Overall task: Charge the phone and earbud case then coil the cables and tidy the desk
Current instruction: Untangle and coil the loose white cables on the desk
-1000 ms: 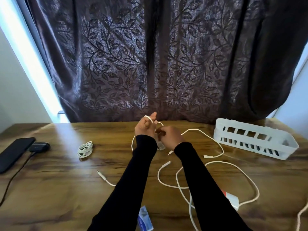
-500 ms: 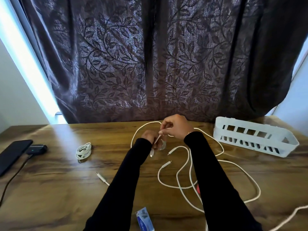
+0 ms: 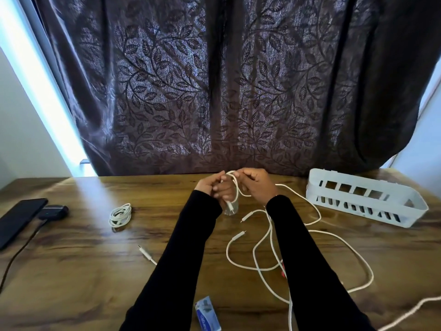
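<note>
I am winding the white cable (image 3: 236,187) around my left hand (image 3: 212,187) at the centre of the frame; each loop should lie flat beside the last, with steady tension. My left grip is curled around the started coil, plug end hanging below. My right hand (image 3: 256,185) pinches the cable just beside it, raised above the bench (image 3: 83,271), both forearms reaching forward. The slack trails lower right.

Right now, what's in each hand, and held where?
Both hold the same white cable. The left hand grips the stretch near its plug end, which hangs below the fingers. The right hand pinches the loop arching between the hands.
</note>
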